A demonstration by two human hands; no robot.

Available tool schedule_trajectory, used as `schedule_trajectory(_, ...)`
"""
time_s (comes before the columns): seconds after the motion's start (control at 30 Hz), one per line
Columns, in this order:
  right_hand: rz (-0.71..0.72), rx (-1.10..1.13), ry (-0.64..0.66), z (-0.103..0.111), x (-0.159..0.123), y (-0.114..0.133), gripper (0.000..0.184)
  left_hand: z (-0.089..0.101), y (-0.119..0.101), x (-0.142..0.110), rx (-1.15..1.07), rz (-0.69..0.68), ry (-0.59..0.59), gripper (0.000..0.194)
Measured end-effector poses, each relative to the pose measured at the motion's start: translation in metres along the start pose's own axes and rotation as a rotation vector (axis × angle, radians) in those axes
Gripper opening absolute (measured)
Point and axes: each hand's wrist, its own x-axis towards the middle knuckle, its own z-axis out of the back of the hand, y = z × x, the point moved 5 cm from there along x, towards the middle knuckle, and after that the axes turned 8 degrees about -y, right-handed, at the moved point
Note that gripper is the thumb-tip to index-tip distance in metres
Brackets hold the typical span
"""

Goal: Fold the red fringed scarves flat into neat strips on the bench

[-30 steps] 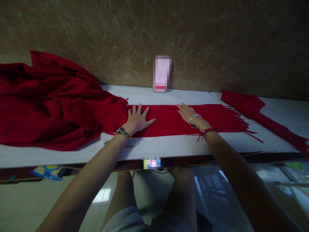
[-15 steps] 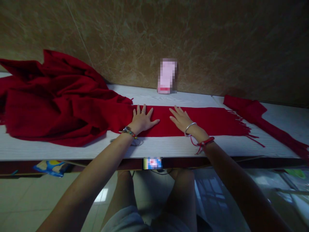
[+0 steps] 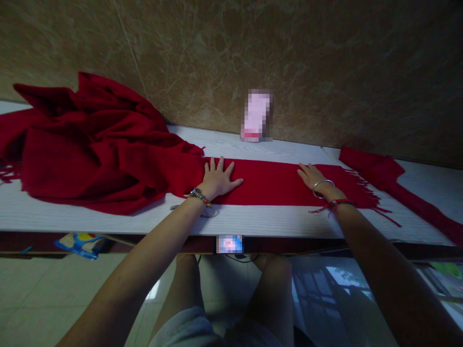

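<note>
A red fringed scarf [image 3: 267, 183] lies flat and narrow along the white tabletop, its tassels at the right end. My left hand [image 3: 217, 180] rests on it palm down with fingers spread, close to where the flat strip meets a large crumpled heap of red cloth [image 3: 94, 149]. Further right, my right hand [image 3: 313, 177] lies flat on the same strip near the fringe, fingers stretched out. Neither hand grips anything. Whether the heap and the strip are one piece, I cannot tell.
Behind the white table [image 3: 217, 221] rises a brown marbled wall [image 3: 202, 62]. A pink blurred item [image 3: 256, 115] leans against it. Another red fabric piece [image 3: 394, 178] lies at the right. Below the front edge are a blurred phone-like screen [image 3: 229, 244] and a blue packet [image 3: 81, 245].
My right hand has slid to the right along the scarf, toward the fringe. My left hand stays in place on the cloth. The whole view has shifted slightly.
</note>
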Motion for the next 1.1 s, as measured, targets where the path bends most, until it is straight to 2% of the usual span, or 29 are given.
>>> schedule_trajectory(0.1, -0.127, -0.028, 0.044, 0.003, -0.002, -0.016, 0.057, 0.001, -0.001, -0.001, -0.002, 0.001, 0.009, 0.072)
schedule_trajectory(0.2, -0.146, -0.017, 0.048, 0.011, -0.006, 0.001, 0.054, 0.002, -0.001, -0.002, -0.006, 0.007, 0.007, 0.073)
schedule_trajectory(0.27, -0.113, 0.038, 0.022, 0.02, -0.012, 0.027, 0.053, 0.003, -0.001, -0.002, -0.007, 0.01, 0.012, 0.074)
schedule_trajectory(0.33, -0.028, 0.134, -0.002, 0.029, -0.023, 0.064, 0.053, 0.002, -0.001, -0.001, -0.009, 0.01, 0.018, 0.074)
schedule_trajectory(0.47, 0.175, 0.222, 0.09, 0.038, -0.052, 0.141, 0.055, 0.0, 0.0, 0.0, -0.005, 0.011, 0.012, 0.075)
schedule_trajectory(0.57, 0.214, 0.179, 0.172, 0.038, -0.065, 0.165, 0.053, 0.0, 0.001, 0.0, -0.005, 0.009, 0.004, 0.076)
schedule_trajectory(0.67, 0.165, 0.124, 0.197, 0.035, -0.07, 0.151, 0.052, 0.0, 0.001, 0.0, 0.001, 0.004, -0.007, 0.075)
schedule_trajectory(0.97, -0.061, 0.02, 0.143, 0.026, -0.086, 0.032, 0.052, -0.001, 0.001, -0.002, -0.001, -0.004, -0.044, 0.074)
schedule_trajectory(1.03, -0.102, 0.019, 0.145, 0.025, -0.088, 0.014, 0.054, 0.0, 0.001, -0.002, 0.001, -0.004, -0.048, 0.074)
schedule_trajectory(1.1, -0.102, 0.041, 0.136, 0.026, -0.089, 0.007, 0.055, 0.0, 0.0, -0.003, 0.005, -0.007, -0.052, 0.073)
